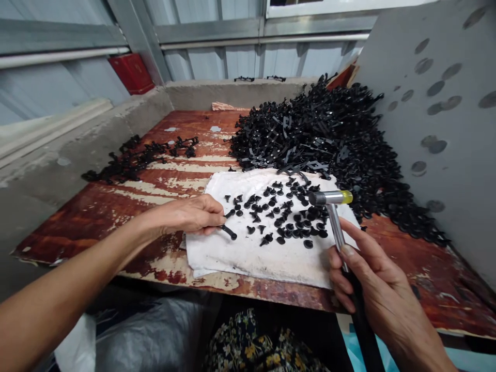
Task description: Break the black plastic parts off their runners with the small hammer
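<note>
My left hand (201, 213) is closed on a small black plastic part (229, 232), whose ends stick out past the fingers over the left side of a white cloth (240, 263). My right hand (372, 268) grips a hammer (338, 232) by its shaft and black handle. The hammer's head, dark at one end and yellow at the other, is raised above the cloth's right side. Between the hands, many small black round-headed pieces (289, 226) lie scattered on the cloth. Fingers hide the middle of the part in my left hand.
A big heap of black plastic parts (310, 129) covers the back right of the worn red-brown table (166, 181). A smaller row of black parts (135, 160) lies at the left. A grey panel (418, 129) stands on the right; a concrete ledge (217, 93) runs behind.
</note>
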Demonstrator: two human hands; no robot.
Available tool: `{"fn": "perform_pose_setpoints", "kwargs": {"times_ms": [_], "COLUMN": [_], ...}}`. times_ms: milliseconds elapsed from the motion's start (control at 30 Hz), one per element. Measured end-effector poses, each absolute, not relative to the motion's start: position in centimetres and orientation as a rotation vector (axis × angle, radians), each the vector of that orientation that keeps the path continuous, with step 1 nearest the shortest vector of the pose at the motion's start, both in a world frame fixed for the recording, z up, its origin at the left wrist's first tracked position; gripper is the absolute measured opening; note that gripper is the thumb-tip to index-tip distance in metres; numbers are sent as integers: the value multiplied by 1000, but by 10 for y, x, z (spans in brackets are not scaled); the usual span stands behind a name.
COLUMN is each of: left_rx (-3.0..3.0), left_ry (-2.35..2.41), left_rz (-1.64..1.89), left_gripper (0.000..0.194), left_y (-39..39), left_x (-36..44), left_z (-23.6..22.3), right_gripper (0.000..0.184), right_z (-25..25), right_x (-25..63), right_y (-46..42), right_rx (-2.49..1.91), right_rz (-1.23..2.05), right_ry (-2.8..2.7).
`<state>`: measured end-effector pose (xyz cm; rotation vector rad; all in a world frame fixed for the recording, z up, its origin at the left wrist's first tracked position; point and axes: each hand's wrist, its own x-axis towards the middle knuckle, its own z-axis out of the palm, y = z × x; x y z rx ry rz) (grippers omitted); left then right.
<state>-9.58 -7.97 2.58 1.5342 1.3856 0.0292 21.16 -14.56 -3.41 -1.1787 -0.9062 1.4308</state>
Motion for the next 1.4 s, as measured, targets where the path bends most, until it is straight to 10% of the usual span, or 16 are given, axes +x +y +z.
{"fn": "perform_pose_setpoints", "kwargs": {"times_ms": [1400], "left_rx": [1422], "left_ry": [1367], "left_rz": [275], "left_gripper": [41], "left_y": [-121], "left_x": [-115], "left_z": [4], "right_gripper": [60], "right_z": [-24], "right_x": [205], "right_y": [-148], "right_rx": [-1320], "right_rz": [1349], "right_ry": [-886]}}
